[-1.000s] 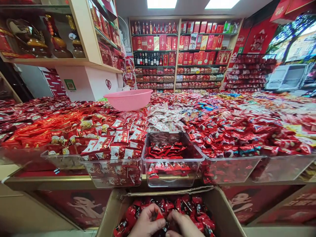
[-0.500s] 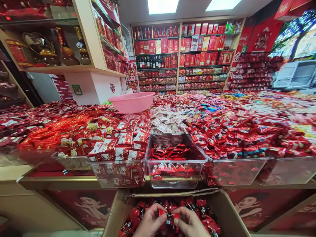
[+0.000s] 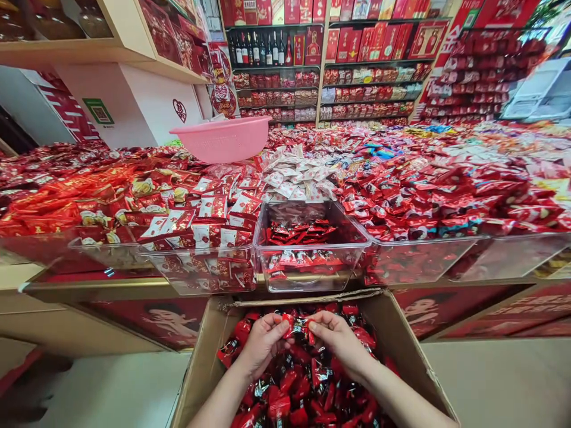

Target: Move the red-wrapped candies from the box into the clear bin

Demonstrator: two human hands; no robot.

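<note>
— Now, what do we hold?
— Our left hand (image 3: 263, 340) and right hand (image 3: 338, 340) pinch one red wrapped candy (image 3: 300, 326) between fingertips, above the cardboard box (image 3: 404, 348) of sweets, near its far edge.
— And beyond?
— We face a clear bin (image 3: 311, 246) at the counter's front edge; farther back, a pink basket (image 3: 222, 139).

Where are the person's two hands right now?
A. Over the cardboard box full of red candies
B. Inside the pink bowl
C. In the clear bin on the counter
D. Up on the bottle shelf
A. The left hand and the right hand pinch red wrapped candies together above the open cardboard box, below the clear bin and far from the pink bowl.
</note>
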